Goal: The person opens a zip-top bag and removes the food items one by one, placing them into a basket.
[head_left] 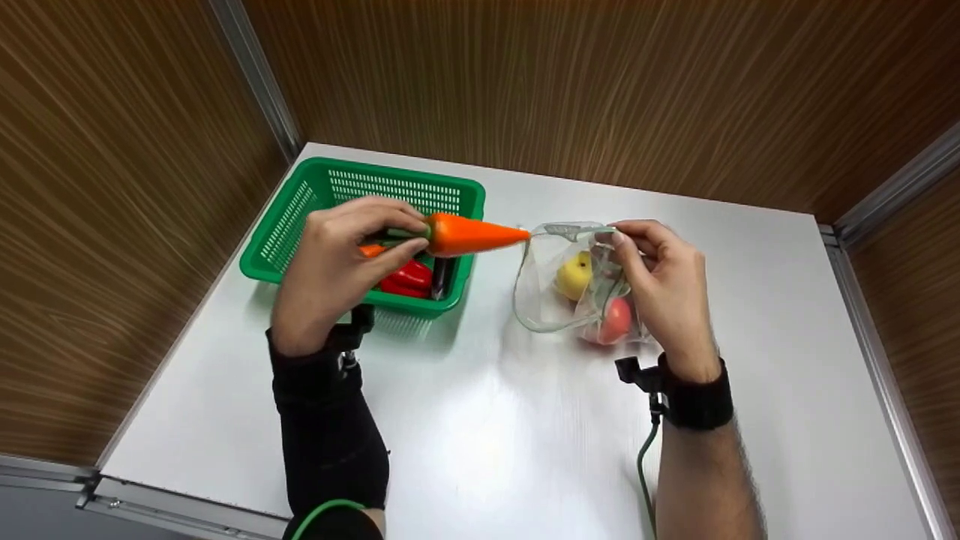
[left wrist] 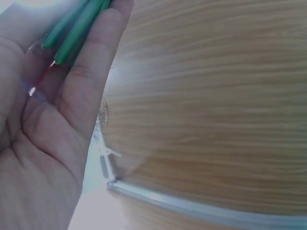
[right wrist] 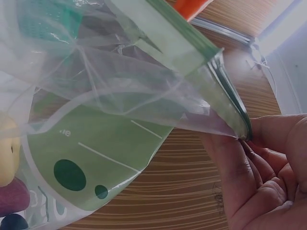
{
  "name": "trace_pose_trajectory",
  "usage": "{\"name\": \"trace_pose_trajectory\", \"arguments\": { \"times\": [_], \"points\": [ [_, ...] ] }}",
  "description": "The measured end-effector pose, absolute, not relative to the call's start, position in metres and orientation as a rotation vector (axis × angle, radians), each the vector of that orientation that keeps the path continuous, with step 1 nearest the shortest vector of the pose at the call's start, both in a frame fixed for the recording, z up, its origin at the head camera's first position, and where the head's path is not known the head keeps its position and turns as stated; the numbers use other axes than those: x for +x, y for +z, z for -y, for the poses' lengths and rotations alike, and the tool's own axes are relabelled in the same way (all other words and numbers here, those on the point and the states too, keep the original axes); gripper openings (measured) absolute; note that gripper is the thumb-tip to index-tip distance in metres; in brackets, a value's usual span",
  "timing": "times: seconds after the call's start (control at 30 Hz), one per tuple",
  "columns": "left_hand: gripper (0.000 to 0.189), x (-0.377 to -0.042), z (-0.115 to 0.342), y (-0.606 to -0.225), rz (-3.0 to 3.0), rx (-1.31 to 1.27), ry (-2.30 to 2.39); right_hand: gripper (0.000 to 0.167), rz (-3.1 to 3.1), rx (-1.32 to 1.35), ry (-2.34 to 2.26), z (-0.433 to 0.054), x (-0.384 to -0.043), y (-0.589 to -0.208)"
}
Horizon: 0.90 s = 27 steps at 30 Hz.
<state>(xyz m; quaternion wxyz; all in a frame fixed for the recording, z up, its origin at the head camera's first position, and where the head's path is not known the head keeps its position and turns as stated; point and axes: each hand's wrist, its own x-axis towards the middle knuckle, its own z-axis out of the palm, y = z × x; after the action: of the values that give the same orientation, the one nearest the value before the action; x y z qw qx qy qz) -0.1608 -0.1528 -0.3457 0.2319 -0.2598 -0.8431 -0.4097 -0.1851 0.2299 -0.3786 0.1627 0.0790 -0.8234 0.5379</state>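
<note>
My left hand [head_left: 341,259] pinches an orange carrot [head_left: 472,234] by its green stem [left wrist: 79,31], between thumb and fingers. Held level, the carrot points right, its tip overlapping the rim of a clear plastic bag [head_left: 534,304]. Thumb and fingers of my right hand [head_left: 664,277] pinch that bag's edge, and its mouth gapes toward the carrot. Inside lie a yellow fruit [head_left: 574,276], perhaps an apple, and a red round one [head_left: 616,321]. The right wrist view shows the bag's green printed panel [right wrist: 105,148] and a dark round thing [right wrist: 14,222] low at the left.
A green slotted basket [head_left: 471,202] stands at the back left, partly behind my left hand. In it are a red bell pepper [head_left: 409,279], a dark long vegetable [head_left: 441,279] and something orange [head_left: 371,250]. Wood-grain panels [head_left: 525,90] enclose the white table [head_left: 465,450].
</note>
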Motion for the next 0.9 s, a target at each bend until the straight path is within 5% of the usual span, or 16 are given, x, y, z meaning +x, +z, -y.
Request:
{"name": "trace_pose_trajectory", "arguments": {
  "times": [0.9],
  "points": [
    [0.019, -0.234, 0.189, -0.395, 2.559, 0.038, -0.973, 0.02, 2.35, 0.254, 1.543, -0.231, -0.186, -0.38]
  ]
}}
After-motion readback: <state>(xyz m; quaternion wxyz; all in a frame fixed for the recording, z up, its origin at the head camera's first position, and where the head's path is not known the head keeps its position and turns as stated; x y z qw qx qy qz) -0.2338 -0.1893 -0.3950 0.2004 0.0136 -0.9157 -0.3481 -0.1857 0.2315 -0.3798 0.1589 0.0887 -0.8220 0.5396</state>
